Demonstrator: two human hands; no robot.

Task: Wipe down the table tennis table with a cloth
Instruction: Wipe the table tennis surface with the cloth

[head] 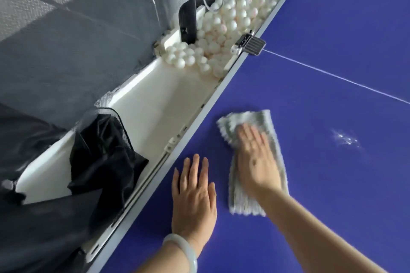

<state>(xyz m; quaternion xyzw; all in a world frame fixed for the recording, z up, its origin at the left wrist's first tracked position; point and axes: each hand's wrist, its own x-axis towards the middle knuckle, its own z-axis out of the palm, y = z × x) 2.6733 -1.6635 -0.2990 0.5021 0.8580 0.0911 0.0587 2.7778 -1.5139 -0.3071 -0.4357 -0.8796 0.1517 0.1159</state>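
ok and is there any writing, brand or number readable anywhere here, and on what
Nothing can be read as text.
On the clamp: a mark, too blurred to read.
On the white balls: reddish prints, too small to read.
On the black post: a small pale mark, unreadable.

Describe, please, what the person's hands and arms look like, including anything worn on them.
The left hand and right hand are bare, without gloves, and no sleeve shows on either forearm. A smooth, pale, translucent bangle circles the left wrist. The right hand is blurred, so whether its fingers carry a ring cannot be told.
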